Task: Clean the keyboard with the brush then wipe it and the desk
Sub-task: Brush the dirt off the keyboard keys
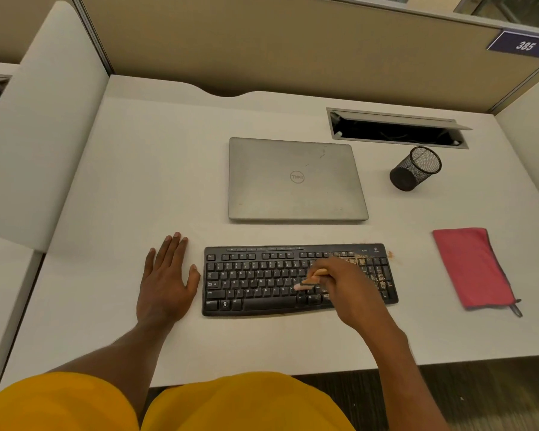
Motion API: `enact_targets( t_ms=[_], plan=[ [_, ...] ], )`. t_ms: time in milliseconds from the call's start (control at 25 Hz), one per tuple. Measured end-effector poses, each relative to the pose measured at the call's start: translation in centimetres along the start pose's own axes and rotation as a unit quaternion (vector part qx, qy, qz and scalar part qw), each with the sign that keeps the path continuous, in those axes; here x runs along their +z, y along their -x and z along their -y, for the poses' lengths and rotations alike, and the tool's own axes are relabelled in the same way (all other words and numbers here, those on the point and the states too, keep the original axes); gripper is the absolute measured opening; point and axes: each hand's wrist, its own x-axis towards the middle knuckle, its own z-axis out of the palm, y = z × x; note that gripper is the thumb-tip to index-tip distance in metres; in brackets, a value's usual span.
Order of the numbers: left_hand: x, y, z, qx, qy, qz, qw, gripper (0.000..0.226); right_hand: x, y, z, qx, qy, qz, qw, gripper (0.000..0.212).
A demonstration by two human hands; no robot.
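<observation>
Here the black wireless keyboard (255,281) lies at the near middle of the white desk (137,181), its long axis running left to right. The right hand (343,281) hovers over its right half, fingers curled round a small brush with a wooden handle and pale bristles (308,283). The bristles point left and sit on the middle letter keys. The left hand (165,284) lies flat on the desk with fingers spread, just beside the keyboard's left end. I cannot tell whether the thumb touches the edge.

The tan crumbs (378,279) lie mostly on the keypad at the right end, with a few on the desk off the far right corner. So the dirt sits to the right of the bristles, partly behind the brushing hand. By my judgement the brushing step is under way and unfinished. The coming strokes probably need to work along the keyboard's length toward that right end, and the right hand is the nearer one.

The folded red cloth (472,267) for wiping lies well to the right of the keyboard, untouched, again closer to the right hand. A closed silver laptop (296,178) rests farther back.
</observation>
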Motion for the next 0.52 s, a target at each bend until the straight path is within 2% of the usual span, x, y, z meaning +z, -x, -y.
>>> enact_targets(
  t_ms=[160, 240, 360, 520],
  plan=[
    [0.1, 0.0, 0.1, 0.002, -0.001, 0.000, 1.000, 0.074, -1.1, 0.0, -1.1, 0.028, 0.119, -0.017, 0.992, 0.018],
    [0.1, 0.0, 0.2, 0.004, 0.001, 0.000, 1.000, 0.074, -1.0, -0.3, -0.9, 0.017, 0.090, -0.035, 0.995, 0.018],
    [0.2, 0.0, 0.2, 0.002, 0.002, 0.001, 1.000, 0.074, -0.1, -0.3, -0.1, 0.005, -0.020, 0.003, 1.000, 0.019],
    [0.1, 0.0, 0.1, 0.002, 0.001, 0.001, 1.000, 0.075, -0.3, -0.2, -0.8, 0.025, -0.004, 0.002, 1.000, 0.018]
  ],
)
